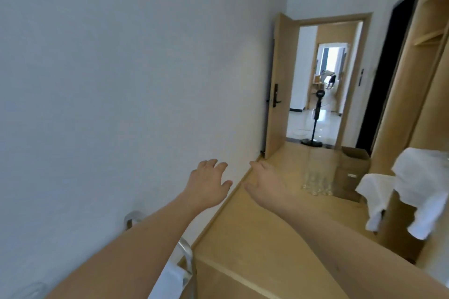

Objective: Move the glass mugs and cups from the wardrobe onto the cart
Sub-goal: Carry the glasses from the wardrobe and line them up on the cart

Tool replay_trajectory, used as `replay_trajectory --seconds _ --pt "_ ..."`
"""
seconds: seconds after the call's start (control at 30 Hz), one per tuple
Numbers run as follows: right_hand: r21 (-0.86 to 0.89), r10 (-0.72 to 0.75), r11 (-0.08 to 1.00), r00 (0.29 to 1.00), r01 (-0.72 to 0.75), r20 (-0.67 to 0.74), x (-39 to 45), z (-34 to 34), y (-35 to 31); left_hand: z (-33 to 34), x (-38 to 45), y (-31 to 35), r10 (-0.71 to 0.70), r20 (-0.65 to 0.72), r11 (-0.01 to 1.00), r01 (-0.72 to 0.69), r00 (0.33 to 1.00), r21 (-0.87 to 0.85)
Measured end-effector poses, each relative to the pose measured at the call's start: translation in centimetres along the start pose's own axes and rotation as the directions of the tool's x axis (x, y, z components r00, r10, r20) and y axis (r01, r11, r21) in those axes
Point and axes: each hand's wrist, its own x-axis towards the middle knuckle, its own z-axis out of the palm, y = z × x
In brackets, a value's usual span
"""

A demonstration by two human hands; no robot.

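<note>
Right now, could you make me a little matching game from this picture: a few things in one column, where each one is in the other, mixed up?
Things:
1. glasses
2. white cloths
3. standing fan
4. hands (left hand, right hand)

Places:
A. in the open doorway at the far end
B. draped at the right edge of the picture
C. stretched out in front, open and holding nothing
D. clustered on the wooden surface, beyond the right hand

Pairs: 1-D, 2-B, 3-A, 4-C
</note>
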Motion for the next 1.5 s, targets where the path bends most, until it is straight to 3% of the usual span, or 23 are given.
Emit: replay_trajectory --seconds 0.2,0.53,1.17,1.37,1.5 --pt "-0.085 0.230 0.968 0.970 -0.236 -0.083 -1.5 -2.2 3.3 1.5 3.7 2.5 0.184 0.047 0.980 -0.179 0.982 -0.086" --pt "-0.100 0.375 0.914 0.913 -0.393 -0.163 -0.9 -1.6 9.3 5.8 10.0 6.6 0.385 0.077 0.909 -0.363 0.920 -0.207" --pt "-0.076 0.408 0.903 0.899 -0.423 -0.160 14.4 -2.3 27.8 15.5 31.8 16.2 0.428 0.104 0.888 -0.397 0.898 -0.232" --pt "-0.090 0.467 0.872 0.872 -0.482 -0.149 18.5 -1.8 33.0 19.6 37.3 18.1 0.463 0.184 0.880 -0.427 0.867 -0.207" --pt "-0.112 0.515 0.837 0.841 -0.535 -0.163 22.0 -0.8 36.2 22.6 42.8 19.3 0.505 0.183 0.849 -0.447 0.844 -0.281"
